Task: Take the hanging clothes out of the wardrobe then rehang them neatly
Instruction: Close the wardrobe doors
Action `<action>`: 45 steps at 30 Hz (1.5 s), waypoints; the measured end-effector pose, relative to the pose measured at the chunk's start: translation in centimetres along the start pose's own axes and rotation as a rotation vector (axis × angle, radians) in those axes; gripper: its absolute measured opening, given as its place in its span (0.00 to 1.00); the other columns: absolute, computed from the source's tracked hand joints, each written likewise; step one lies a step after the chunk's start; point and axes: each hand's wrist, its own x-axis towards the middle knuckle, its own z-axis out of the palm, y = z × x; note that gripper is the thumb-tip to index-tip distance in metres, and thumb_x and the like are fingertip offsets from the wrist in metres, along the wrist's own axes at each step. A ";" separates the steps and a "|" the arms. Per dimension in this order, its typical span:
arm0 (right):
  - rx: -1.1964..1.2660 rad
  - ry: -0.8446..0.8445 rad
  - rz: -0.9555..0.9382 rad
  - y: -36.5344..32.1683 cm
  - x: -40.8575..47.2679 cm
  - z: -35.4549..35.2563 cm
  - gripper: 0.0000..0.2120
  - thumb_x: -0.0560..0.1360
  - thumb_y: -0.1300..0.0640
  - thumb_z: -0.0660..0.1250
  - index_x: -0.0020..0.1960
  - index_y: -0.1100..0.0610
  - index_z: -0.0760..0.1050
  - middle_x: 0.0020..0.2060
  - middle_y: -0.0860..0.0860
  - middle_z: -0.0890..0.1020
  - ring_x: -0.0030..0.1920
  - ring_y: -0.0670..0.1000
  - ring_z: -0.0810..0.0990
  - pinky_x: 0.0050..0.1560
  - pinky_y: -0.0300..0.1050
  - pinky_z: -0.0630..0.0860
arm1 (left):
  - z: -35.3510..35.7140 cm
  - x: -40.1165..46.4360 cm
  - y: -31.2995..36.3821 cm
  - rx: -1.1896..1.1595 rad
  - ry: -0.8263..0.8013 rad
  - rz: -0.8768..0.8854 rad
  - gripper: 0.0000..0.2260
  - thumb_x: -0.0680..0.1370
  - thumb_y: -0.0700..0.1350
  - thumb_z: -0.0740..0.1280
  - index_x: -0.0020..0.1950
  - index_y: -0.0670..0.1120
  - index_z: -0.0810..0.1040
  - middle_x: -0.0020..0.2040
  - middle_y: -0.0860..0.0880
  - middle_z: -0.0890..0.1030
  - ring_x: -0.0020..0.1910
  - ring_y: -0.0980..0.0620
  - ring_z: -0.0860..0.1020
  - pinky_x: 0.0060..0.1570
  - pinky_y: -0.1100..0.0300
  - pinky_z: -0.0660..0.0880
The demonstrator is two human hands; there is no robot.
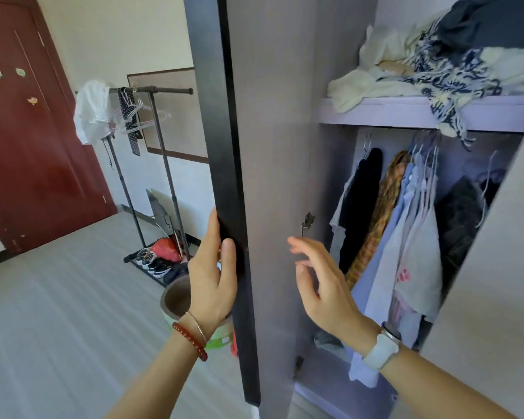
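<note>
So the left hand (214, 275) has the dark edge of the wardrobe door (224, 164) pinched between thumb and fingers, holding it swung out; the right hand (321, 285) is free, fingers spread and loosely bent, gripping nothing, just in front of the opening.

The hanging clothes (406, 225) are on the rail under the shelf (406, 111), to the right of and farther in than the right hand, and a bit higher; that hand is clearly the nearer one, the left is on the other side of the door. The garments hang long-axis straight down, hanger hooks up at the rail, so my guess is the reach goes up and right to the hooks rather than at the cloth.

Count, roughly: one black garment (362, 204) at the left, one orange-brown patterned piece (381, 213), a tight bunch of pale blue and white shirts I can't split cleanly (maybe four or five), then a dark grey garment (460, 219) at the right; nothing taken out yet as far as I can judge.

On the shelf sits one loose heap of folded-ish clothes (454, 58); far left there's one freestanding garment rack (152, 95) with a few bare hangers.
</note>
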 end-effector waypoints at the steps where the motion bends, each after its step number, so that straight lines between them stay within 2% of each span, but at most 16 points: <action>1: 0.007 0.022 0.007 0.0 -0.1 -0.6 0.18 0.77 0.56 0.53 0.66 0.50 0.63 0.59 0.45 0.72 0.58 0.43 0.73 0.56 0.37 0.74 | 0.6 -0.1 0.7 -0.030 -0.052 0.032 0.21 0.80 0.49 0.52 0.74 0.56 0.58 0.64 0.64 0.71 0.62 0.65 0.70 0.60 0.70 0.66; 4: 0.029 0.085 0.048 0.0 -0.7 -2.4 0.17 0.77 0.52 0.54 0.66 0.49 0.63 0.61 0.43 0.71 0.59 0.44 0.74 0.56 0.41 0.76 | 2.7 -0.6 2.0 -0.113 -0.199 0.091 0.21 0.80 0.49 0.53 0.73 0.54 0.60 0.63 0.65 0.70 0.60 0.59 0.72 0.59 0.61 0.69; 7: 0.020 0.121 0.070 -0.1 -1.6 -4.9 0.19 0.79 0.43 0.51 0.66 0.49 0.64 0.62 0.48 0.73 0.60 0.46 0.75 0.55 0.44 0.77 | 5.7 -0.9 3.4 -0.125 -0.304 0.111 0.23 0.79 0.54 0.54 0.73 0.49 0.62 0.61 0.58 0.71 0.57 0.60 0.71 0.55 0.66 0.70; 9: -0.013 0.151 0.080 -0.1 -2.3 -6.7 0.19 0.79 0.42 0.50 0.66 0.48 0.62 0.60 0.45 0.74 0.61 0.41 0.73 0.57 0.36 0.74 | 7.9 -0.8 4.6 -0.131 -0.374 0.155 0.24 0.79 0.57 0.53 0.73 0.48 0.62 0.65 0.51 0.69 0.63 0.61 0.67 0.59 0.70 0.66; 11: -0.041 0.209 0.117 0.2 -3.2 -8.6 0.18 0.79 0.43 0.51 0.67 0.45 0.60 0.61 0.42 0.73 0.61 0.38 0.72 0.57 0.30 0.71 | 10.3 -0.6 5.6 -0.142 -0.430 0.214 0.24 0.79 0.56 0.53 0.73 0.48 0.62 0.70 0.48 0.64 0.69 0.59 0.61 0.65 0.69 0.60; 13: -0.085 0.290 0.178 0.6 -4.0 -10.4 0.19 0.78 0.42 0.52 0.68 0.42 0.59 0.63 0.42 0.71 0.62 0.42 0.73 0.58 0.34 0.73 | 13.0 -0.2 6.5 -0.135 -0.488 0.270 0.23 0.79 0.55 0.53 0.73 0.48 0.63 0.74 0.47 0.58 0.74 0.53 0.55 0.70 0.61 0.56; 15: -0.161 0.363 0.208 1.2 -4.9 -12.2 0.20 0.77 0.48 0.55 0.68 0.44 0.59 0.64 0.38 0.68 0.62 0.44 0.73 0.58 0.36 0.73 | 15.7 0.0 7.0 -0.115 -0.512 0.317 0.22 0.80 0.56 0.51 0.74 0.52 0.60 0.75 0.48 0.55 0.75 0.50 0.51 0.73 0.58 0.52; 19: -0.406 0.434 0.235 2.9 -5.3 -15.4 0.23 0.75 0.57 0.53 0.70 0.55 0.61 0.64 0.47 0.64 0.61 0.40 0.69 0.59 0.28 0.68 | 20.6 1.5 7.4 -0.030 -0.475 0.393 0.20 0.80 0.55 0.52 0.72 0.58 0.58 0.75 0.44 0.53 0.75 0.45 0.48 0.73 0.58 0.46; 23: -0.481 0.419 0.353 4.6 -4.5 -17.1 0.25 0.75 0.56 0.52 0.71 0.61 0.61 0.61 0.49 0.66 0.58 0.38 0.66 0.56 0.20 0.62 | 25.0 3.1 7.0 0.196 -0.431 0.519 0.23 0.79 0.47 0.54 0.73 0.58 0.56 0.76 0.40 0.51 0.74 0.38 0.47 0.70 0.42 0.55; 28: -0.350 0.468 0.549 6.8 -2.5 -18.3 0.27 0.76 0.66 0.57 0.73 0.57 0.56 0.59 0.44 0.62 0.61 0.47 0.69 0.60 0.30 0.65 | 29.0 4.4 7.0 0.329 -0.381 0.567 0.25 0.78 0.46 0.62 0.73 0.58 0.58 0.74 0.38 0.56 0.72 0.32 0.55 0.63 0.34 0.63; 32: -0.279 0.489 0.654 8.8 -0.9 -20.3 0.27 0.76 0.66 0.56 0.73 0.52 0.58 0.59 0.43 0.65 0.56 0.41 0.70 0.55 0.30 0.69 | 32.1 5.5 7.1 0.418 -0.337 0.577 0.29 0.73 0.52 0.69 0.71 0.57 0.61 0.72 0.39 0.58 0.69 0.31 0.61 0.60 0.34 0.65; 33: -0.255 0.497 0.668 9.2 -0.5 -20.7 0.27 0.76 0.65 0.56 0.73 0.51 0.58 0.61 0.42 0.66 0.58 0.40 0.69 0.56 0.30 0.68 | 32.8 5.8 7.0 0.439 -0.331 0.579 0.30 0.72 0.53 0.69 0.71 0.57 0.61 0.72 0.39 0.58 0.68 0.32 0.60 0.60 0.33 0.65; 37: -0.233 0.491 0.671 11.4 0.3 -21.6 0.28 0.75 0.66 0.55 0.72 0.49 0.58 0.69 0.45 0.66 0.68 0.45 0.67 0.67 0.42 0.67 | 35.0 6.5 6.3 0.509 -0.303 0.591 0.37 0.67 0.54 0.74 0.71 0.58 0.60 0.71 0.40 0.59 0.68 0.33 0.59 0.59 0.32 0.63; 40: -0.264 0.467 0.668 12.7 0.6 -22.1 0.29 0.75 0.66 0.55 0.74 0.49 0.56 0.71 0.46 0.64 0.70 0.46 0.64 0.69 0.41 0.65 | 36.0 6.9 6.0 0.534 -0.280 0.598 0.39 0.65 0.54 0.76 0.71 0.58 0.60 0.71 0.40 0.59 0.68 0.34 0.59 0.58 0.30 0.61; 42: -0.362 0.440 0.647 13.1 0.6 -22.0 0.30 0.75 0.67 0.55 0.75 0.52 0.53 0.70 0.49 0.63 0.67 0.47 0.66 0.65 0.37 0.66 | 36.5 7.0 5.8 0.535 -0.263 0.598 0.40 0.64 0.54 0.76 0.71 0.58 0.60 0.71 0.40 0.59 0.68 0.34 0.59 0.58 0.28 0.60; 45: -0.514 0.396 0.609 13.4 0.5 -21.8 0.32 0.74 0.67 0.56 0.75 0.54 0.50 0.62 0.54 0.64 0.57 0.51 0.70 0.55 0.39 0.72 | 36.9 7.0 5.4 0.535 -0.253 0.599 0.41 0.64 0.55 0.76 0.71 0.59 0.59 0.72 0.41 0.59 0.69 0.35 0.58 0.56 0.26 0.61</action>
